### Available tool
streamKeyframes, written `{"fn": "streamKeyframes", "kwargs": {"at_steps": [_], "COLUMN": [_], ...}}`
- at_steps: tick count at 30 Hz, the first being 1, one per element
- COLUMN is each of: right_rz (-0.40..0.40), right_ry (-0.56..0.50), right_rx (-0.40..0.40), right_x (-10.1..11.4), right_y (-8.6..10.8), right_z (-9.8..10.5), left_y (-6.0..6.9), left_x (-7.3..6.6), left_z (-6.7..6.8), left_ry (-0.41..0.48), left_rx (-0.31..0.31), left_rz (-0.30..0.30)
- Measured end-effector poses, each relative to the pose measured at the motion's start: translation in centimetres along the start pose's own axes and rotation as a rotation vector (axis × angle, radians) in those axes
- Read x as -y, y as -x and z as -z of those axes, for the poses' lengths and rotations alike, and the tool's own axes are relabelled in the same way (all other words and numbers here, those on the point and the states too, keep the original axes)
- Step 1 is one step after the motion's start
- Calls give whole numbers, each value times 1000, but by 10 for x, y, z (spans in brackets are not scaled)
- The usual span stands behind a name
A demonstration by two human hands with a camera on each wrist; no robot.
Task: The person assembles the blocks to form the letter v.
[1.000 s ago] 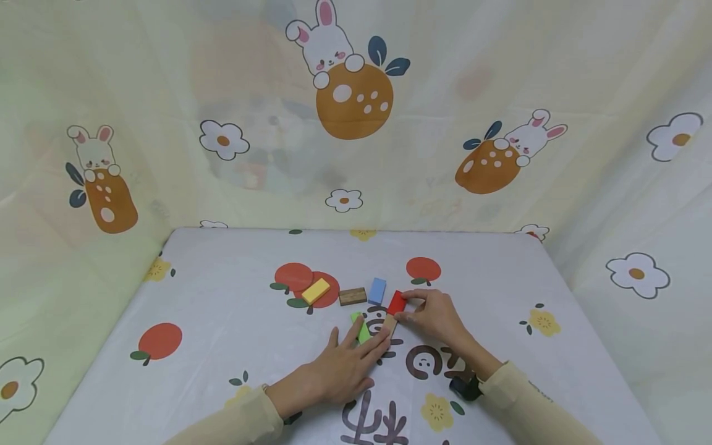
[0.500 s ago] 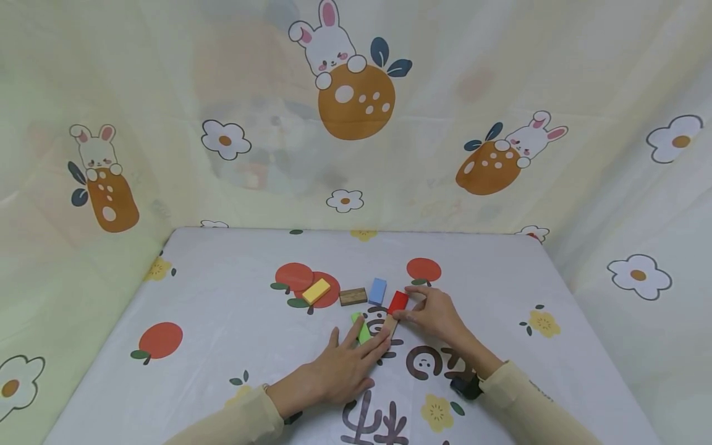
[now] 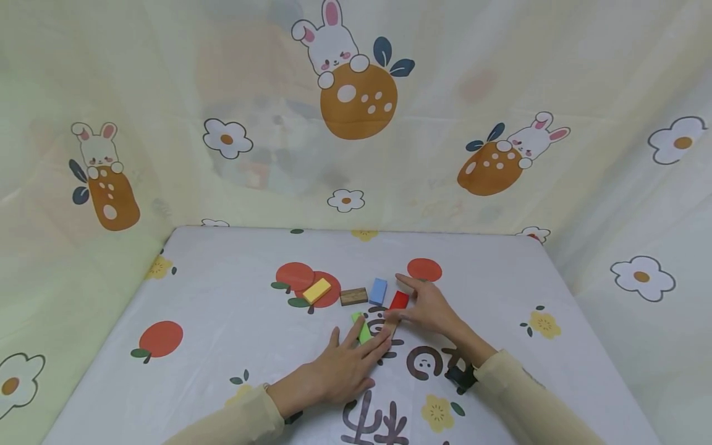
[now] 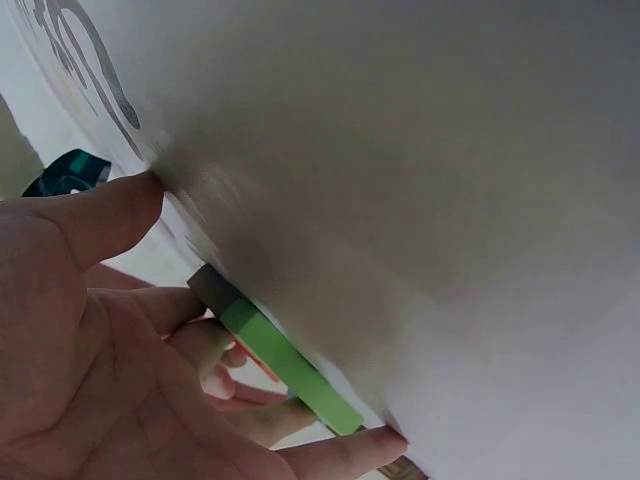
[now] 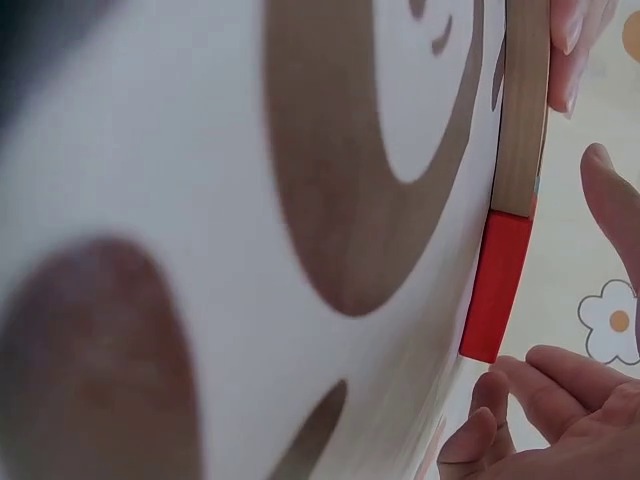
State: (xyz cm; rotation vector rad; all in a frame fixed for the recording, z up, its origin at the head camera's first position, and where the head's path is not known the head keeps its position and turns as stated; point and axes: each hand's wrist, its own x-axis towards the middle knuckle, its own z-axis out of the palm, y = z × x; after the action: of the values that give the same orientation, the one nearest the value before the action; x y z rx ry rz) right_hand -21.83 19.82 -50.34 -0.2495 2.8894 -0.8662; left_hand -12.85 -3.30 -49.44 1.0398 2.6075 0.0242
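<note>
My left hand (image 3: 339,374) rests low with its fingers spread straight, fingertips over the green block (image 3: 364,334) and the near end of a plain wooden block (image 5: 524,110). The left wrist view shows the green block (image 4: 290,365) lying among those fingers. A red block (image 3: 399,300) lies end to end with the wooden one, touching it in the right wrist view. Beside this pair is my right hand (image 3: 431,312), thumb and forefinger apart, pinching nothing. Its thumb partly covers the wooden block in the head view; other fingertips are close to the red block's far end.
A blue block (image 3: 377,292), a dark brown wooden block (image 3: 353,296) and a yellow block (image 3: 317,291) lie behind the hands, curving leftwards. The patterned tablecloth (image 3: 222,334) covers the table. A printed curtain (image 3: 267,185) stands along the back and sides.
The right hand's thumb and forefinger have left the red block and spread apart, the thumb shifting towards the wooden block. The left hand and the other blocks stay put.
</note>
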Motion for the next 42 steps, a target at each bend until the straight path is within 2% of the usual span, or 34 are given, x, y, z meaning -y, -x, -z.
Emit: {"fn": "streamKeyframes", "kwargs": {"at_steps": [11,16,25,42], "right_rz": [29,39,167,101], "right_ry": [-23,8,15,40], "right_rx": [3,-7,-34,4], "right_x": [1,0,3,4], "right_y": [-18,-23,-30,-35], "right_z": [-3,-4,-8,-10], "left_y": [0,0,-1,-2], "left_x": [1,1,1,2], "left_z": [-2,-3,-2,-5], "left_ry": [6,7,-10,-10], "left_rx": [1,0,1,-12], "left_rz": [0,-2,2,-1]}}
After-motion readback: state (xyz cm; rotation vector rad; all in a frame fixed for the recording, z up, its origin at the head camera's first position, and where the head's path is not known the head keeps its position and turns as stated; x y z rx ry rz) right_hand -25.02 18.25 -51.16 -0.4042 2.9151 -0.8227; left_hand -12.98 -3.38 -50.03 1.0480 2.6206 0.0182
